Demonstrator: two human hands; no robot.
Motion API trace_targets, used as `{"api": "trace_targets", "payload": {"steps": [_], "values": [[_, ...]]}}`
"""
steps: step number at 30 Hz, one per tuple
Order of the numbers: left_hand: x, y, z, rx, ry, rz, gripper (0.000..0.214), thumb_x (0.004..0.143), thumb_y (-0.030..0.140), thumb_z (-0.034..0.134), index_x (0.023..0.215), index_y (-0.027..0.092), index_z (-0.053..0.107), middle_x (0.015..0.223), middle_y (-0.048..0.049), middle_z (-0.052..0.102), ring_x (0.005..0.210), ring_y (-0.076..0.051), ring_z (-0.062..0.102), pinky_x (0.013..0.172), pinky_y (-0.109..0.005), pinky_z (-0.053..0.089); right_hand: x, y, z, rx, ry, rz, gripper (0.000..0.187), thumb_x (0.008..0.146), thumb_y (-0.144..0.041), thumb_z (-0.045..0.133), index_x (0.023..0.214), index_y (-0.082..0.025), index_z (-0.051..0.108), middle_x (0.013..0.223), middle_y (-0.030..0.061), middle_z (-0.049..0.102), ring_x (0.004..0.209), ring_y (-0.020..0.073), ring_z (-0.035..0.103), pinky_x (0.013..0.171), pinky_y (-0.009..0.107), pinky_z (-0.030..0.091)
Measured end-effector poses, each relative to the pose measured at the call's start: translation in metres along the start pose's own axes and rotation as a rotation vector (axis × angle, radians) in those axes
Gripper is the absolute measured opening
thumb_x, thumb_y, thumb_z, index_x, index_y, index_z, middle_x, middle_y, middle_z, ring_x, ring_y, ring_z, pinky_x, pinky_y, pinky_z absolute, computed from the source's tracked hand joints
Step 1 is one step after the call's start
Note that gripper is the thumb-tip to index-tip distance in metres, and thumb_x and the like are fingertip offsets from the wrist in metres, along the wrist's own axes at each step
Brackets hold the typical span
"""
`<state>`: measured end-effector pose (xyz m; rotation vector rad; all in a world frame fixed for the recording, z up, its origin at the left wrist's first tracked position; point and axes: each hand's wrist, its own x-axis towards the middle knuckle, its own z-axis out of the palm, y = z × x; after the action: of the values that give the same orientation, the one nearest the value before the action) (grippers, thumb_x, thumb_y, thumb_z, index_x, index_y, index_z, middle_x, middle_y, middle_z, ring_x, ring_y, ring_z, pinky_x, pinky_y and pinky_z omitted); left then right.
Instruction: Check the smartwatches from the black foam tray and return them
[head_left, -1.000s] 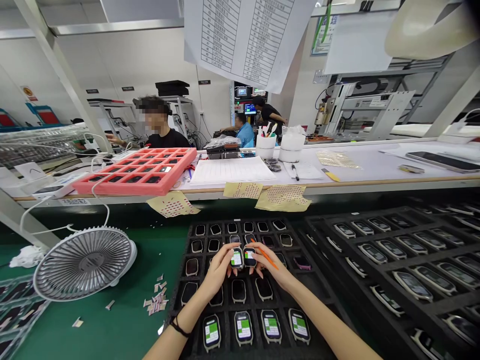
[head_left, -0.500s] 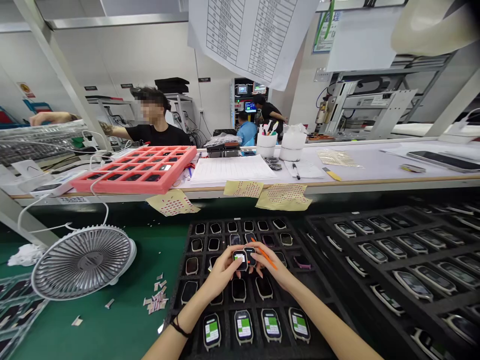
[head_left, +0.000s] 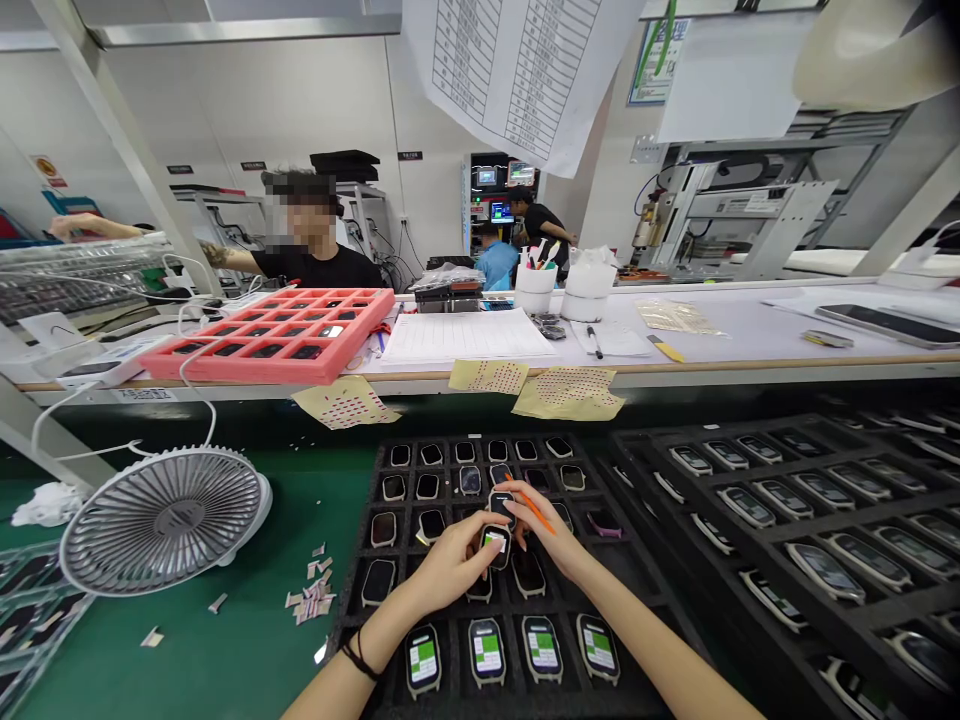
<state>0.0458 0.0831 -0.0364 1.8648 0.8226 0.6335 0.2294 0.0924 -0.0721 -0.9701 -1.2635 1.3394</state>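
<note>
My left hand (head_left: 450, 565) grips a black smartwatch (head_left: 495, 547) with a white-and-green screen, low in the middle of a black foam tray (head_left: 346, 625). My right hand (head_left: 544, 532) holds a second black smartwatch (head_left: 502, 506) just above it, along with a thin orange stylus (head_left: 534, 512). The two watches nearly touch, and my fingers hide part of each. Several more watches sit in the tray's pockets, including a front row (head_left: 542, 648) showing green-and-white screens. My hands cover the pockets beneath them.
A second black tray of watches (head_left: 780, 530) lies to the right, and a white desk fan (head_left: 165, 520) stands on the green mat (head_left: 225, 650) to the left. Beyond, a bench holds a pink tray (head_left: 270, 360) and papers. A co-worker (head_left: 322, 265) sits across it.
The left hand has drawn its watch down and turned it, so the two watches now sit one above the other, not side by side. The right hand has barely moved.
</note>
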Motion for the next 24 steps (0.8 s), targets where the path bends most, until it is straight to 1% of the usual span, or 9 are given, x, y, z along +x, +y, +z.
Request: {"api": "trace_targets", "payload": {"steps": [4,7,11,13,15,18,24], "values": [[-0.001,0.000,0.002,-0.008,0.006,0.009,0.034,0.091,0.039,0.044,0.117,0.021,0.055,0.077,-0.0013,0.059,0.058,-0.014,0.057,0.059,-0.025,0.043,0.001,0.004,-0.001,0.010,0.026,-0.004,0.024,0.082,-0.040,0.060,0.099,-0.024,0.060,0.068,-0.0043,0.050,0.043,0.0072,0.046,0.039,0.020,0.039],[0.001,-0.003,0.001,-0.102,0.051,0.005,0.036,0.091,0.040,0.044,0.119,0.021,0.054,0.085,-0.0033,0.062,0.059,-0.013,0.056,0.059,-0.025,0.043,0.001,0.002,0.000,0.053,0.054,-0.001,0.028,0.081,-0.044,0.059,0.099,-0.022,0.060,0.066,-0.0027,0.053,0.049,0.0111,0.053,0.039,0.020,0.038],[0.004,-0.008,-0.001,-0.261,0.110,-0.023,0.039,0.091,0.042,0.042,0.123,0.021,0.050,0.087,-0.0039,0.060,0.062,-0.013,0.055,0.050,-0.022,0.039,0.000,-0.005,0.003,0.083,0.058,-0.002,0.029,0.081,-0.043,0.059,0.101,-0.022,0.057,0.068,-0.0011,0.057,0.055,0.0140,0.059,0.040,0.021,0.038],[0.005,-0.009,-0.002,-0.333,0.133,-0.022,0.041,0.090,0.043,0.044,0.124,0.020,0.047,0.085,-0.0037,0.059,0.063,-0.013,0.054,0.048,-0.020,0.038,-0.001,-0.007,0.004,0.082,0.050,-0.010,0.030,0.080,-0.041,0.061,0.102,-0.023,0.057,0.073,-0.0003,0.057,0.057,0.0139,0.058,0.040,0.021,0.039],[0.006,-0.011,-0.002,-0.397,0.150,-0.018,0.046,0.086,0.044,0.049,0.125,0.019,0.045,0.085,-0.0038,0.058,0.064,-0.013,0.054,0.047,-0.020,0.037,-0.002,-0.008,0.004,0.076,0.035,-0.013,0.031,0.079,-0.040,0.063,0.104,-0.023,0.056,0.079,0.0003,0.057,0.056,0.0126,0.057,0.041,0.021,0.041],[0.007,-0.011,-0.001,-0.440,0.160,-0.014,0.052,0.083,0.045,0.055,0.125,0.018,0.043,0.084,-0.0043,0.058,0.065,-0.013,0.054,0.046,-0.019,0.036,-0.003,-0.008,0.005,0.061,0.010,-0.015,0.032,0.079,-0.041,0.062,0.105,-0.024,0.056,0.082,0.0006,0.056,0.053,0.0107,0.054,0.041,0.022,0.043],[0.005,-0.003,-0.001,-0.436,0.174,-0.008,0.045,0.083,0.045,0.057,0.117,0.018,0.049,0.081,-0.0032,0.059,0.060,-0.011,0.051,0.046,-0.020,0.034,-0.002,-0.009,0.005,0.040,0.003,-0.034,0.032,0.080,-0.042,0.061,0.106,-0.025,0.056,0.082,0.0005,0.056,0.051,0.0100,0.053,0.041,0.022,0.043]]}}
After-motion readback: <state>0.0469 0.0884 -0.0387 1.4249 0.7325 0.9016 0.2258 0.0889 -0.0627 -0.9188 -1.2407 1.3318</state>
